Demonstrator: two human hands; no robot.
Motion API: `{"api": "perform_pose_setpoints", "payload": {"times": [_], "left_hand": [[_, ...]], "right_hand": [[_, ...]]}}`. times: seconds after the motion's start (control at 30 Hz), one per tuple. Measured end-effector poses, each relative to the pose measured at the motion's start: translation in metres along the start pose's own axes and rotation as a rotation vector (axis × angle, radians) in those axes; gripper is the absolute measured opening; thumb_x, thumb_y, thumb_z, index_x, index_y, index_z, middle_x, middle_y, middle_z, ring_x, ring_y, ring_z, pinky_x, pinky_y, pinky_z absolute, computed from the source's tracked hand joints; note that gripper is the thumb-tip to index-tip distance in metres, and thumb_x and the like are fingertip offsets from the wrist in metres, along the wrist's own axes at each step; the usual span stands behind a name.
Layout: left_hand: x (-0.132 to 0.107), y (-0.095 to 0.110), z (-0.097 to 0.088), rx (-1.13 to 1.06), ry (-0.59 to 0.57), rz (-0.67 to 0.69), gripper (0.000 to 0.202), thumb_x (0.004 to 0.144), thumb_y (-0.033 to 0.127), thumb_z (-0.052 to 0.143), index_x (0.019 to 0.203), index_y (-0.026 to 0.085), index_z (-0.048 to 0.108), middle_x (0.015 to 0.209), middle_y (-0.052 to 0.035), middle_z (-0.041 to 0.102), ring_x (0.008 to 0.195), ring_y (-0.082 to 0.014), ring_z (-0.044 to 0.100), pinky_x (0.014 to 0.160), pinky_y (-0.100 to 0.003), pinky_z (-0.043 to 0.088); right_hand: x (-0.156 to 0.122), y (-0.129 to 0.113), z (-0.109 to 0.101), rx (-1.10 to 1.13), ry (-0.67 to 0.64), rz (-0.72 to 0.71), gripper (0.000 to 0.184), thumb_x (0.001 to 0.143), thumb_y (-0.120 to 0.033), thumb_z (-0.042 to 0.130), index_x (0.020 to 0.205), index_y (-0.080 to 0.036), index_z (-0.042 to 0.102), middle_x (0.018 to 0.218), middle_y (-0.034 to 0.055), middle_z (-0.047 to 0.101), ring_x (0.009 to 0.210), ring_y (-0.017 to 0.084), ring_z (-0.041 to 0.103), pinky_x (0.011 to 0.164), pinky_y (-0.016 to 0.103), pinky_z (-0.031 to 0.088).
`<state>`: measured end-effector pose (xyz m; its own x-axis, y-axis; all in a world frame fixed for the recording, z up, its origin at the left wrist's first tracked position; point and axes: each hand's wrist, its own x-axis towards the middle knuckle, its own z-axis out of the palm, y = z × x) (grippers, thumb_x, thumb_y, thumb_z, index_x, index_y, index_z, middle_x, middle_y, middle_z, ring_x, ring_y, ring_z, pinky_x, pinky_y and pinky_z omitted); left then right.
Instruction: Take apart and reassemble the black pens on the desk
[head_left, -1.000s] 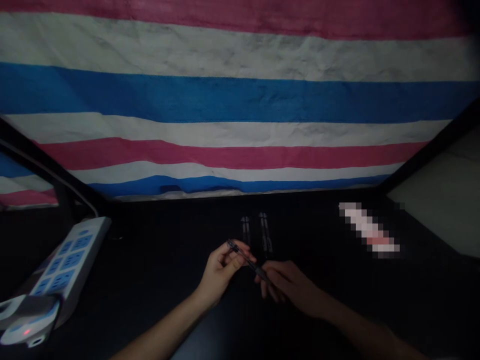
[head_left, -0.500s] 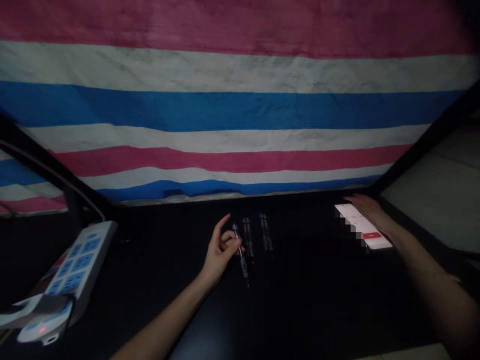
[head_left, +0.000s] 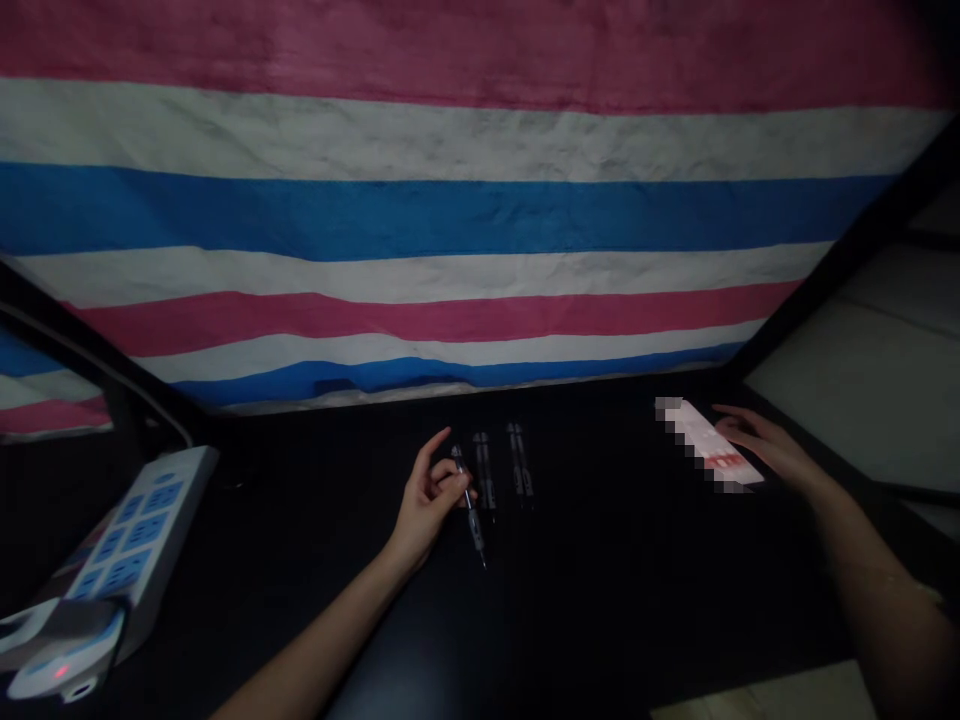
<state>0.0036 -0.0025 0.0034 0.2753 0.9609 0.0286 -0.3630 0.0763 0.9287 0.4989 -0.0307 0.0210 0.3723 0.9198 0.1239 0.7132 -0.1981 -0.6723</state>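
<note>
Pinched in my left hand (head_left: 436, 490) is a clear-barrelled pen (head_left: 472, 515), tilted with its tip pointing down and toward me; the index finger sticks up free of it. Just right of that hand, several similar clear pens lie on the black table, in a left group (head_left: 485, 475) and a right group (head_left: 520, 465). My right hand (head_left: 769, 447) rests by the right edge of a lit phone (head_left: 712, 440), fingers stretched out and apart. Whether its thumb touches the phone I cannot tell. The phone's left side is blurred out by blocks.
A white power strip (head_left: 187, 500) with blue socket faces stands at the left of the black table (head_left: 585, 600), a plug and cable at its near end. Behind the table hangs a striped tarp (head_left: 480, 215). A dark frame post (head_left: 832, 270) slants up at the right.
My right hand has drawn back rightward from over the phone's edge. The whole view has shifted slightly. My left hand keeps its hold on the pen.
</note>
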Motion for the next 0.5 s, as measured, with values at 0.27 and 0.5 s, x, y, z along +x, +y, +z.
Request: {"api": "perform_pose_setpoints", "payload": {"times": [0.27,0.5], "left_hand": [[0.001,-0.002,-0.001,0.004,-0.008,-0.006,0.062,0.076,0.024,0.072,0.131,0.027,0.042,0.080,0.0047,0.055,0.065,-0.0110,0.061,0.062,-0.024,0.048],[0.001,-0.001,0.000,0.019,-0.019,0.002,0.050,0.078,0.022,0.071,0.123,0.024,0.049,0.080,0.0042,0.056,0.066,-0.0103,0.061,0.063,-0.023,0.049]], "right_hand": [[-0.003,0.011,0.004,0.066,-0.088,0.027,0.052,0.070,-0.029,0.070,0.120,-0.018,0.061,0.098,0.0154,0.063,0.078,0.024,0.062,0.067,0.034,0.044],[-0.006,0.011,0.006,0.027,0.054,-0.004,0.039,0.084,-0.026,0.044,0.120,-0.017,0.056,0.098,0.0173,0.070,0.081,0.025,0.068,0.067,0.033,0.049]]}}
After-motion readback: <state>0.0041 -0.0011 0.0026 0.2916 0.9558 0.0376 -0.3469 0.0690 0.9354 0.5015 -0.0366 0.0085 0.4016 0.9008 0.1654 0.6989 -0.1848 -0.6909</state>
